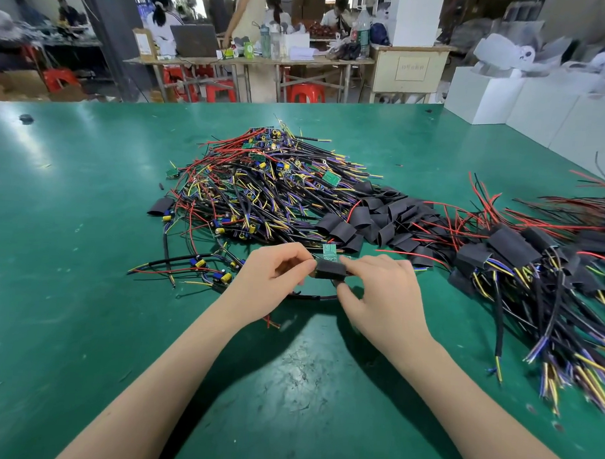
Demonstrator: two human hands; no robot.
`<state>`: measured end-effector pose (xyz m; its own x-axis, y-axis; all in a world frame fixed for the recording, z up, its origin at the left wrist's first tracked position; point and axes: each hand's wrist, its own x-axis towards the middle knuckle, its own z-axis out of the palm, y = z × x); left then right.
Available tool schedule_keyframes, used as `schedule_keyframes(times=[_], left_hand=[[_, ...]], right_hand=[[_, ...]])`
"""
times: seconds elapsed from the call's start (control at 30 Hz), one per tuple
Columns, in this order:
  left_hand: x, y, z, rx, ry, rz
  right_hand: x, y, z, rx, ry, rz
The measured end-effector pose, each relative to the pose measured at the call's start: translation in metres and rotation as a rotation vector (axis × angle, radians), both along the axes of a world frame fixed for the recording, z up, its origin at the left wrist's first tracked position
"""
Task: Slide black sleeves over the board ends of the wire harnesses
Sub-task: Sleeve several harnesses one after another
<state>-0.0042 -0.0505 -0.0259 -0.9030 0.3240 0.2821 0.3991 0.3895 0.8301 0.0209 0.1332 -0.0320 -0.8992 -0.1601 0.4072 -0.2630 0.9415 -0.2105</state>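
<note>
While both hands (pixel 272 274) (pixel 383 287) grip one black sleeve (pixel 330 269), loose sleeves (pixel 373 218) and harnesses (pixel 261 190) crowd beyond.

Scuffed green-topped bench (pixel 86 290), tangled heap of unsleeved wire harnesses with small green boards (pixel 261 186) mid-bench, loose flat black sleeves (pixel 370 218) beside it, sleeved harnesses (pixel 533 265) piled at right

Harness pile (pixel 261 186) blocks ahead; sleeved bundles (pixel 533 265) right; table (pixel 70 255) left open.

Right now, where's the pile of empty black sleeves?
Head view: the loose black sleeves lie right of centre on the green table, between the unsleeved harness pile and the sleeved harnesses.
</note>
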Motion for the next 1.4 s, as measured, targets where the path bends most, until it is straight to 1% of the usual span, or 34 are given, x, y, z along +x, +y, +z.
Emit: schedule_keyframes(times=[0.07, 0.17, 0.3, 0.37, 0.5, 0.6, 0.67, 0.77, 0.83, 0.93, 1.0, 1.13, 1.2, 1.3, 1.4], left_hand=[[-0.001, -0.001, 0.001, 0.034, -0.045, -0.027], [-0.001, -0.002, 0.001, 0.060, -0.078, -0.071], [-0.002, -0.002, -0.002, 0.159, -0.157, -0.110], [-0.002, 0.000, -0.004, 0.188, -0.185, -0.122], [-0.001, 0.002, -0.006, 0.188, -0.167, -0.127], [-0.001, 0.002, -0.004, 0.185, -0.155, -0.124], [-0.001, 0.001, -0.002, 0.193, -0.174, -0.148], [-0.001, -0.002, 0.001, 0.223, -0.264, -0.279], [0.000, -0.005, 0.001, 0.200, -0.294, -0.344], [-0.002, -0.007, 0.000, 0.193, -0.305, -0.336], [-0.003, -0.010, 0.000, 0.216, -0.305, -0.337], [-0.005, -0.014, 0.000, 0.400, -0.375, -0.424], [-0.005, -0.014, 0.000, 0.474, -0.433, -0.494], [-0.006, -0.015, 0.000, 0.515, -0.489, -0.590], [-0.005, -0.016, 0.001, 0.577, -0.539, -0.643]], right_hand=[[0.000, 0.001, 0.001, 0.033, 0.023, -0.040], [0.001, 0.000, 0.001, 0.121, -0.040, -0.065], [0.002, -0.002, 0.000, 0.081, -0.018, -0.030], [0.002, -0.004, 0.000, 0.079, -0.038, -0.030], [0.001, -0.004, -0.003, 0.059, -0.052, -0.027], [0.001, -0.001, -0.002, 0.048, -0.074, 0.018], [-0.002, 0.003, 0.000, -0.009, -0.073, 0.084], [-0.004, 0.009, 0.005, -0.140, -0.041, 0.211], [-0.003, 0.010, 0.006, -0.166, -0.046, 0.265], [-0.004, 0.012, 0.005, -0.152, -0.080, 0.328], [-0.006, 0.016, 0.008, -0.242, -0.106, 0.365], [-0.009, 0.029, 0.015, -0.529, -0.153, 0.408], [-0.009, 0.032, 0.016, -0.605, -0.190, 0.450], [-0.008, 0.029, 0.016, -0.654, -0.261, 0.554], [-0.006, 0.025, 0.019, -0.803, -0.324, 0.602]])
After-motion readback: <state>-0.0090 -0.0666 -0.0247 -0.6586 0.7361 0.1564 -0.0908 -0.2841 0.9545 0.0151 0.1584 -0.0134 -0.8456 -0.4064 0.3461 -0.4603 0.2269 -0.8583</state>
